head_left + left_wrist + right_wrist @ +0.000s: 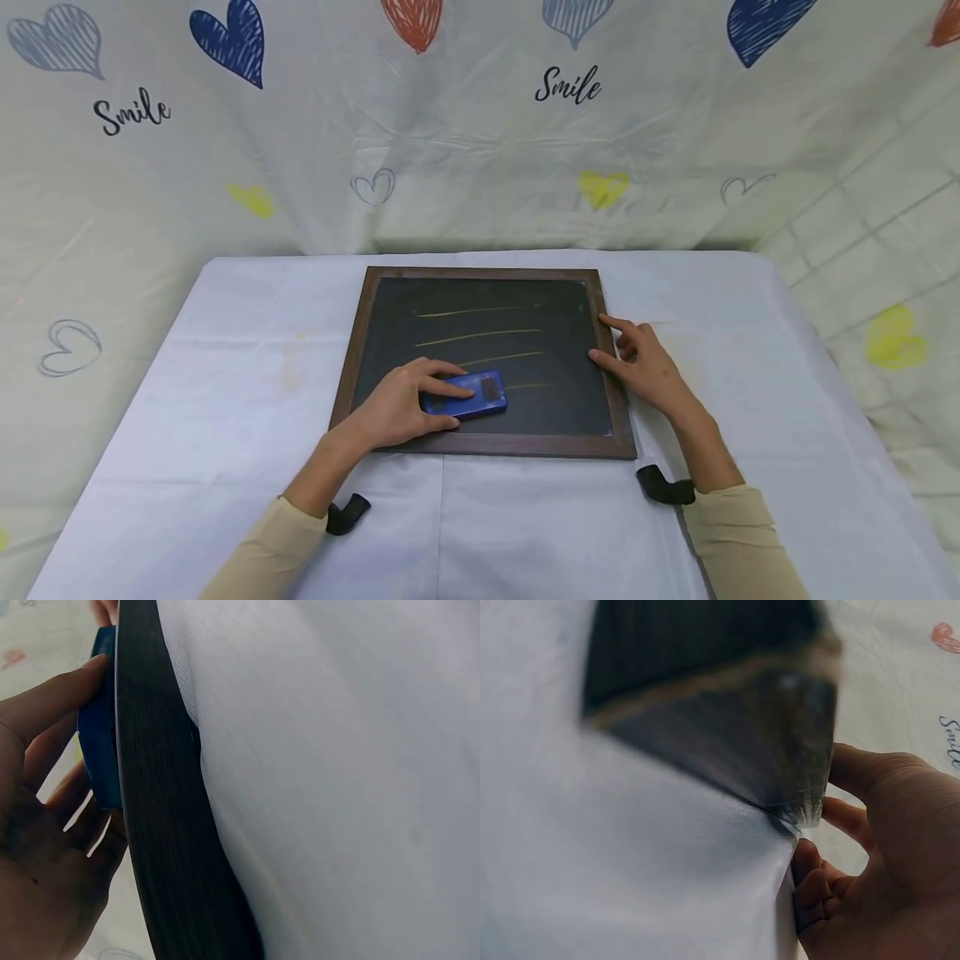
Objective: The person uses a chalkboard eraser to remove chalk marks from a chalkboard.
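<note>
A framed chalkboard [555, 408] lies flat on the cloth, its brown wooden frame toward me. Several yellow chalk lines [480, 337] run across its dark face. My left hand [401, 404] grips a blue chalkboard eraser [487, 400] by its sides and keeps it on the lower middle of the board. The left wrist view shows the eraser [97, 742] between thumb and fingers, against the board. With thumb and index finger on the right side of the frame, my right hand [641, 362] holds the board; its other fingers curl beside the edge, as the right wrist view shows.
A white cloth [225, 400] covers the table around the board. Behind it hangs a pale curtain [465, 192] printed with hearts and "Smile". Black wrist-camera mounts [663, 486] stick out beside both sleeves.
</note>
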Action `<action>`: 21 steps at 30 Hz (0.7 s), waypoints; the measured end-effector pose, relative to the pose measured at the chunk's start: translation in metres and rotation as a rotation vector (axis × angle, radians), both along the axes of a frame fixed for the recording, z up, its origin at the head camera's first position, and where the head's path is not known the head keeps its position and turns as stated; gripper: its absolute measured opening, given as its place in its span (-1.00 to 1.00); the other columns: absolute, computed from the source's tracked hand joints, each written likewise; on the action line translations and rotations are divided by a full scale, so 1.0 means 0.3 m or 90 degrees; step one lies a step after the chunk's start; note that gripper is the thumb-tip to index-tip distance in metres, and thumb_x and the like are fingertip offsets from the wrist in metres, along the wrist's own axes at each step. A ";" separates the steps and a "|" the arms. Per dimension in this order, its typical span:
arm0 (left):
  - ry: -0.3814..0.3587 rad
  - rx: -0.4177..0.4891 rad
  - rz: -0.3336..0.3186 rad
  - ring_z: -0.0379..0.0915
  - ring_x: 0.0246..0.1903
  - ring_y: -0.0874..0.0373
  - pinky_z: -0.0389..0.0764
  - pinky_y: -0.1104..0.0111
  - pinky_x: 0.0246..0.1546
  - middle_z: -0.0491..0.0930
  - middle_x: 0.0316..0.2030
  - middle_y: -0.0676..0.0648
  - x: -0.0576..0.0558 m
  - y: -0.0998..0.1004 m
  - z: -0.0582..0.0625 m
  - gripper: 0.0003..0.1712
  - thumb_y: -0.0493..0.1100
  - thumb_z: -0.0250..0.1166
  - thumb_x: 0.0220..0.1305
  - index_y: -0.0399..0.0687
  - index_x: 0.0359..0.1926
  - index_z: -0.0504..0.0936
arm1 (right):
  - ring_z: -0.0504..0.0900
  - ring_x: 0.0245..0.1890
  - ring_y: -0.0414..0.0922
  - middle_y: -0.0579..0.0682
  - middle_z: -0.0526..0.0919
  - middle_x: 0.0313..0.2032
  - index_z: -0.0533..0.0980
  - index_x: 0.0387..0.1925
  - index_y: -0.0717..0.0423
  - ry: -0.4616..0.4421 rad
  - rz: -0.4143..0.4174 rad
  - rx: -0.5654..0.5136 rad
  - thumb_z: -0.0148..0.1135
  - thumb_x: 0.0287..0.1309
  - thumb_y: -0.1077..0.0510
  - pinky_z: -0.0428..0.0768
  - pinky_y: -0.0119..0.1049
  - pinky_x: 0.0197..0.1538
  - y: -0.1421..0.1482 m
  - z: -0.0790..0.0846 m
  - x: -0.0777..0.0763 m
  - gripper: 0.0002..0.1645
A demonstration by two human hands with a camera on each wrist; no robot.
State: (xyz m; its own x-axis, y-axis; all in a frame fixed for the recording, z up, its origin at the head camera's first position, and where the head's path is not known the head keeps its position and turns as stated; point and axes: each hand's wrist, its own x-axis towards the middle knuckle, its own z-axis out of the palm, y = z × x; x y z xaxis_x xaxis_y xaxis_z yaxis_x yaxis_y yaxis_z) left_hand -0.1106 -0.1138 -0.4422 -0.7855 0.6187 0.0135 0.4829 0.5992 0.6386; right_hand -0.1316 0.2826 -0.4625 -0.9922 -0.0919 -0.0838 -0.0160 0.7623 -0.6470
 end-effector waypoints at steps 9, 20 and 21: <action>-0.001 -0.004 0.002 0.49 0.30 -0.02 0.60 -0.01 0.24 0.58 0.32 0.07 -0.004 0.029 0.009 -0.52 -0.04 0.59 0.17 0.32 0.14 0.78 | 0.43 -0.08 0.06 0.28 0.39 0.05 0.21 0.60 0.03 0.000 0.005 0.008 0.28 0.44 -0.15 0.45 -0.12 -0.08 0.002 0.007 -0.001 -0.13; 0.001 -0.002 -0.001 0.49 0.30 0.01 0.60 0.00 0.25 0.58 0.32 0.07 -0.012 0.063 0.003 -0.52 -0.04 0.59 0.17 0.29 0.14 0.78 | 0.43 -0.07 0.09 0.30 0.38 0.06 0.21 0.60 0.04 0.002 0.005 0.003 0.27 0.44 -0.14 0.46 -0.11 -0.07 -0.002 0.009 -0.003 -0.14; 0.002 -0.004 -0.002 0.49 0.30 0.01 0.60 0.00 0.25 0.58 0.32 0.07 -0.013 0.069 0.003 -0.52 -0.04 0.59 0.17 0.29 0.14 0.78 | 0.43 -0.07 0.09 0.29 0.39 0.05 0.22 0.60 0.04 0.004 0.004 0.004 0.28 0.44 -0.14 0.45 -0.11 -0.08 -0.001 0.008 -0.003 -0.14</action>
